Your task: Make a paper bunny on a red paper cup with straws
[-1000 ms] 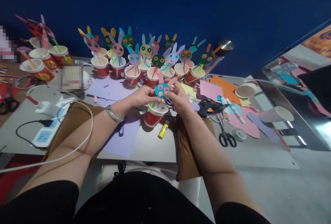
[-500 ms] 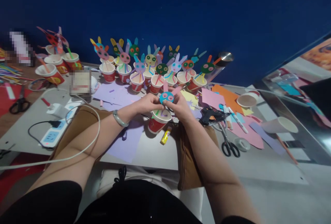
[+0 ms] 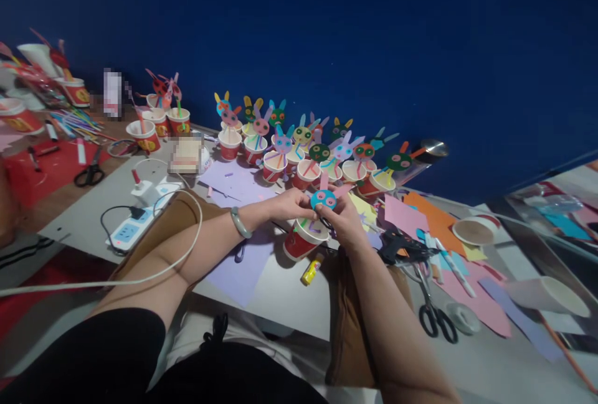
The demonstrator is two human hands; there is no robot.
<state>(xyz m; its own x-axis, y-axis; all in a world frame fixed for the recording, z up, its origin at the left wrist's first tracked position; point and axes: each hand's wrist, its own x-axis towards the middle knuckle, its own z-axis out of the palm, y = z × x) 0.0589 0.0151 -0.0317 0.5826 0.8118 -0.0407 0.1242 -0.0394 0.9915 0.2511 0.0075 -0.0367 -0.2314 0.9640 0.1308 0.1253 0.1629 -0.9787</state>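
Observation:
Between my two hands is a blue paper rabbit head [image 3: 322, 200] with pink ears and round pink eyes. My left hand [image 3: 296, 203] pinches its left edge, and my right hand [image 3: 344, 217] grips it from the right. Directly beneath it stands a red and white paper cup [image 3: 301, 245] with green and purple strips at its mouth; whether the head touches the cup I cannot tell. A yellow glue stick [image 3: 311, 270] lies just in front of the cup. Purple paper [image 3: 243, 273] lies under my left forearm.
Behind my hands stand several paper cups with rabbit heads [image 3: 275, 167]. To the right are a glue gun [image 3: 404, 247], scissors [image 3: 436, 320], a tape roll [image 3: 463, 318] and coloured paper [image 3: 406, 216]. A power strip [image 3: 140, 220] with a looping white cable [image 3: 199, 223] is on the left.
The view has turned left, so everything sits further right and more of the left side shows. My hands keep hold of the rabbit head above the cup.

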